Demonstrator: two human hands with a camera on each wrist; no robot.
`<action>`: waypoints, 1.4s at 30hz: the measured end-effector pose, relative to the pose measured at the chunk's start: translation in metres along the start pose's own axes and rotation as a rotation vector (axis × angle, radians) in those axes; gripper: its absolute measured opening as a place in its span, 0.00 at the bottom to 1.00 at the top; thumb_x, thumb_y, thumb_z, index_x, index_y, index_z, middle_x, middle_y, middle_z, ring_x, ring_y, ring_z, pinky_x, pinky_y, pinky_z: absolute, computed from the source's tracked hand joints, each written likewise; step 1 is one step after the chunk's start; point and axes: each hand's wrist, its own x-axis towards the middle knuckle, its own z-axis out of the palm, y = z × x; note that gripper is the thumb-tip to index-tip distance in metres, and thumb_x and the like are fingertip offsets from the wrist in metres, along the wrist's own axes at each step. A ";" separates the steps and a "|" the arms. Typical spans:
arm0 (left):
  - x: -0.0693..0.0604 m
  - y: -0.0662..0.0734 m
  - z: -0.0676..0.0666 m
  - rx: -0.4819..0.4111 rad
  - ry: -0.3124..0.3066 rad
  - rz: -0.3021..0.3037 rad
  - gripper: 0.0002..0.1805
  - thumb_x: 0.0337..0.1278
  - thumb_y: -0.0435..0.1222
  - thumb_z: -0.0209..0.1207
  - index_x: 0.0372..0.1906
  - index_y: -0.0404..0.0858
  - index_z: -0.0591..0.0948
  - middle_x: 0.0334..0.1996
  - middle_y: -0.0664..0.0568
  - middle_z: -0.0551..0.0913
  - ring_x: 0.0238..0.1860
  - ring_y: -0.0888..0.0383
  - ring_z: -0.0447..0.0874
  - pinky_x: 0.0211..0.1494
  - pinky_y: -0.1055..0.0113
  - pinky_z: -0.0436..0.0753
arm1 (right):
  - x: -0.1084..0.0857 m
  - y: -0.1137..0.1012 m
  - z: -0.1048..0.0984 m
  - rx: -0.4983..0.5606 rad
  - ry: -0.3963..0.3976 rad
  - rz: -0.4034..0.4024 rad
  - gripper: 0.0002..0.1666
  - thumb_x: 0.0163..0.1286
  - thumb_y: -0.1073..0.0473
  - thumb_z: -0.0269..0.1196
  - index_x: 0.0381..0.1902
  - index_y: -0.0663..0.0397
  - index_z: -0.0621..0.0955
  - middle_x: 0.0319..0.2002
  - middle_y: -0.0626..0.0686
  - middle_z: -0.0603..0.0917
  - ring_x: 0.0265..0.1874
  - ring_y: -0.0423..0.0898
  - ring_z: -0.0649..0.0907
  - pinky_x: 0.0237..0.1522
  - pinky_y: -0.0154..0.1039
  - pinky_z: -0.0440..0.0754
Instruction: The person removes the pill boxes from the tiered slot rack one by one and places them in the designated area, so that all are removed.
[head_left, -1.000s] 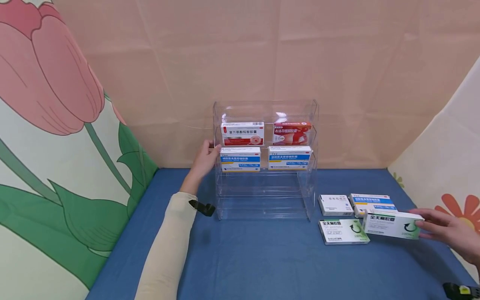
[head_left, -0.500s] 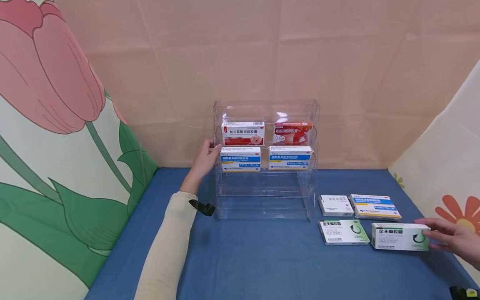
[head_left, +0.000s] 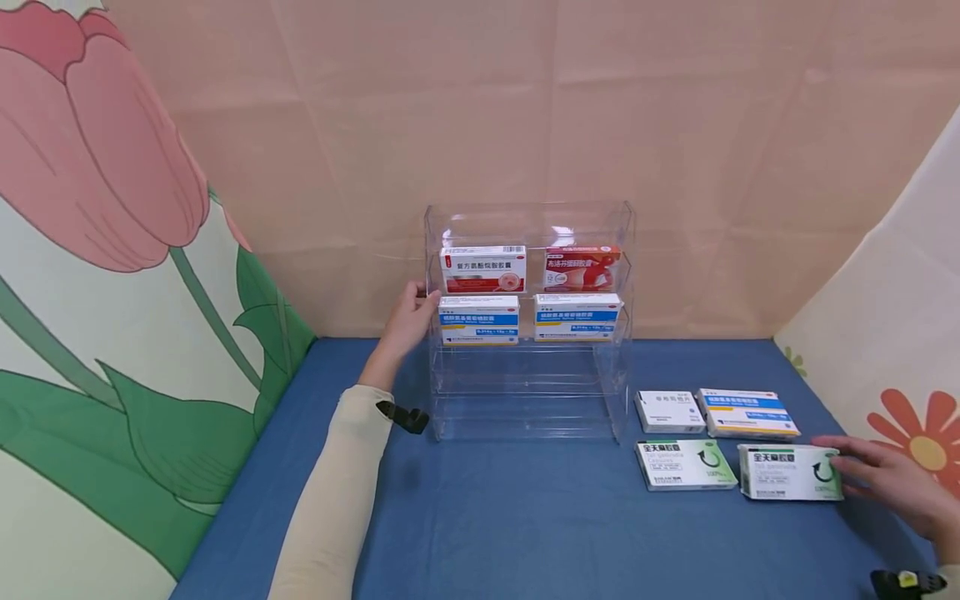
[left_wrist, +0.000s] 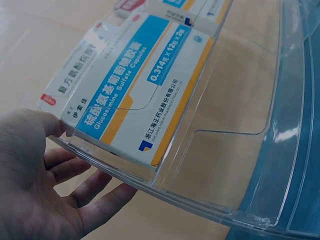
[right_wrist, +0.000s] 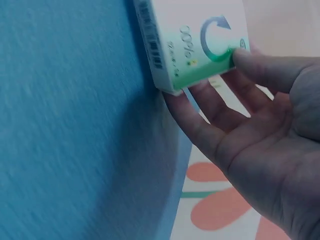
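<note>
At the left side of a clear tiered rack (head_left: 528, 382), the left hand (head_left: 408, 321) grips the side edge; the left wrist view has its thumb near a blue-and-white box (left_wrist: 142, 85) and its fingers behind the clear panel. Toward the table's right, the right hand (head_left: 896, 483) holds the right end of a white-and-green box (head_left: 787, 472). In the right wrist view, the thumb lies on that box's printed face (right_wrist: 200, 37) and the fingers are beneath and behind it. Its lower edge is at or close to the blue cloth; contact is unclear.
Another white-and-green box (head_left: 686, 464) lies just left of the held one. Behind them lie a small white box (head_left: 670, 412) and a blue-and-white box (head_left: 747, 413). Four-box rows aside, the rack's upper tiers include a red box (head_left: 581, 270) and a white-and-red box (head_left: 483, 270).
The right hand and its box have moved toward the front of the table, off the blue-and-white box they partly covered, then slightly left. The left hand keeps its grip on the rack.
</note>
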 end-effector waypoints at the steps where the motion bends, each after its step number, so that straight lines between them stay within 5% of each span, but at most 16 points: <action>1: 0.000 0.001 0.000 0.003 0.002 0.000 0.24 0.77 0.48 0.50 0.64 0.37 0.66 0.58 0.40 0.75 0.56 0.44 0.76 0.51 0.51 0.81 | 0.002 0.000 0.001 -0.011 0.009 0.002 0.31 0.83 0.53 0.48 0.71 0.72 0.65 0.69 0.80 0.56 0.54 0.68 0.71 0.48 0.58 0.84; 6: -0.002 0.002 -0.001 0.016 0.006 -0.014 0.24 0.77 0.49 0.50 0.64 0.37 0.66 0.59 0.40 0.75 0.57 0.44 0.76 0.52 0.50 0.81 | 0.010 -0.002 0.010 -0.080 0.131 0.003 0.31 0.82 0.55 0.49 0.70 0.76 0.64 0.66 0.81 0.63 0.54 0.71 0.71 0.45 0.54 0.84; 13: 0.000 0.001 -0.001 0.013 0.005 -0.014 0.25 0.76 0.49 0.51 0.64 0.37 0.66 0.60 0.40 0.75 0.59 0.44 0.75 0.54 0.48 0.81 | 0.010 -0.029 0.026 -0.085 0.339 0.009 0.29 0.81 0.56 0.48 0.68 0.76 0.65 0.62 0.81 0.67 0.58 0.76 0.67 0.49 0.70 0.72; 28: -0.001 -0.001 0.000 -0.005 0.006 -0.013 0.24 0.76 0.50 0.51 0.63 0.38 0.66 0.59 0.41 0.75 0.59 0.44 0.76 0.56 0.46 0.81 | 0.014 -0.121 0.043 -0.155 0.278 -0.229 0.34 0.80 0.46 0.53 0.72 0.64 0.66 0.64 0.74 0.71 0.60 0.74 0.69 0.47 0.71 0.75; 36: -0.002 0.000 0.000 0.004 0.005 -0.015 0.25 0.76 0.51 0.51 0.64 0.39 0.66 0.59 0.41 0.74 0.59 0.44 0.76 0.56 0.46 0.81 | 0.021 -0.165 0.046 -0.196 0.294 -0.337 0.30 0.80 0.47 0.55 0.70 0.60 0.70 0.62 0.69 0.76 0.57 0.68 0.76 0.44 0.41 0.77; 42: -0.002 0.000 0.000 0.011 0.002 -0.001 0.24 0.77 0.49 0.50 0.64 0.37 0.66 0.61 0.41 0.74 0.61 0.43 0.75 0.57 0.46 0.81 | 0.028 -0.183 0.049 -0.188 0.286 -0.376 0.30 0.79 0.47 0.56 0.69 0.60 0.70 0.61 0.69 0.77 0.57 0.68 0.78 0.42 0.29 0.75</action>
